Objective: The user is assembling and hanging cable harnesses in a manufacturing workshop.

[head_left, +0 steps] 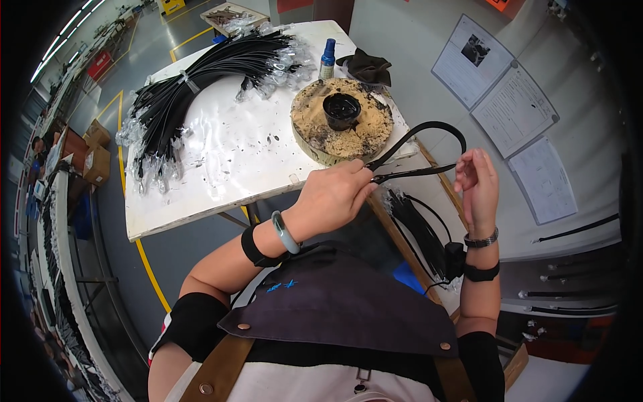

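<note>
A narrow black strap (429, 125) bends in a loop between my two hands, beyond the table's near right corner. My left hand (333, 194) is closed around its near part, where two strands come together; the fingers hide what lies inside the grip. At the loop's right end, my right hand (478, 184) has bent fingers, with the fingertips on the strap. Just beyond my left hand stands a round, tan block (310, 127) smeared with black. On top of it sits a small black cup (341, 110) with dark, glossy stuff inside.
The white table (228, 161) bears a big tied bundle of black straps (157, 110) with clear-wrapped ends. A blue bottle (327, 59) and a dark cloth (366, 67) lie behind the block. More black straps (422, 231) hang below right. Papers (512, 97) are on the right wall.
</note>
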Tool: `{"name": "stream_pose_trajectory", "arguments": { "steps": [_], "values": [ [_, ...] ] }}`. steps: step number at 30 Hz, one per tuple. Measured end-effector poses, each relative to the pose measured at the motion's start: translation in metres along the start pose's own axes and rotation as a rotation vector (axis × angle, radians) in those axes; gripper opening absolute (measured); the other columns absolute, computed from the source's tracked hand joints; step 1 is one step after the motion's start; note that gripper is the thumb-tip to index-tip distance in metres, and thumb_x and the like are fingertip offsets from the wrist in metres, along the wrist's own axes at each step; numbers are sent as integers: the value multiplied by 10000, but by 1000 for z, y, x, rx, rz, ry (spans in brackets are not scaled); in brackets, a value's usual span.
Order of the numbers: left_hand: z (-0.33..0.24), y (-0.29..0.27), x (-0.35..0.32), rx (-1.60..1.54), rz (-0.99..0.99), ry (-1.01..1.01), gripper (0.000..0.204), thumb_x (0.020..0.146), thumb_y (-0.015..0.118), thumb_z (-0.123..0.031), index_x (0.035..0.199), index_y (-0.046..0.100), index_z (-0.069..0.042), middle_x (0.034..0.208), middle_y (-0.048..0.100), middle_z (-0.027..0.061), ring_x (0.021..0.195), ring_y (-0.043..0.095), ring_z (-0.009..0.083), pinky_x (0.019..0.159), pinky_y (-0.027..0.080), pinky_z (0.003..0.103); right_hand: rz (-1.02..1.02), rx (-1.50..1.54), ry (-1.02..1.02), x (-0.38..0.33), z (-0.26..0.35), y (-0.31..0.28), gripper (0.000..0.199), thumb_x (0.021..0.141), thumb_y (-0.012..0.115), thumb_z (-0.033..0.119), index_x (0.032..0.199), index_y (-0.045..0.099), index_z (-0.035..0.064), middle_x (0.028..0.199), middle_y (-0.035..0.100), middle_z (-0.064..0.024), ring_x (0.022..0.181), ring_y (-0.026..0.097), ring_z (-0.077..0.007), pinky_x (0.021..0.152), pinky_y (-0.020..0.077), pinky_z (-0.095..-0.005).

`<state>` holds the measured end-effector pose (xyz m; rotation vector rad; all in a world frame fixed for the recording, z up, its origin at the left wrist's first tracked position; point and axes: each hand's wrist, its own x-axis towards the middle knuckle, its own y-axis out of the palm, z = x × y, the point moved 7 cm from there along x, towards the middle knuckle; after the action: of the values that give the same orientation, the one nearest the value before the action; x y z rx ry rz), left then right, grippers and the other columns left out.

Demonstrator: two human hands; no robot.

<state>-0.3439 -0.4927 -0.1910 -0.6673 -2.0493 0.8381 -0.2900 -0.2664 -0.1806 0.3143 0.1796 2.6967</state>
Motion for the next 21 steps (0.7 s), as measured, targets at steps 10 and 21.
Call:
{"name": "stream_pose_trajectory", "arguments": {
  "steps": [10,21],
  "values": [
    [2,1,0,-4,-4,7,126,827,546,-166,768,523,-57,712,490,81,670,549,271,525,441,374,-28,-4,-35,0,9,-2,256,949,422,235,852,533,25,719,534,-48,602,500,-77,460,433,-195],
    [3,1,-1,-28,-21,1,142,834,548,-165,753,507,-56,718,488,85,648,533,290,521,422,383,13,-47,-62,-1,9,3,257,950,417,231,853,532,24,728,537,-55,615,504,-85,466,436,-196]
  ]
}}
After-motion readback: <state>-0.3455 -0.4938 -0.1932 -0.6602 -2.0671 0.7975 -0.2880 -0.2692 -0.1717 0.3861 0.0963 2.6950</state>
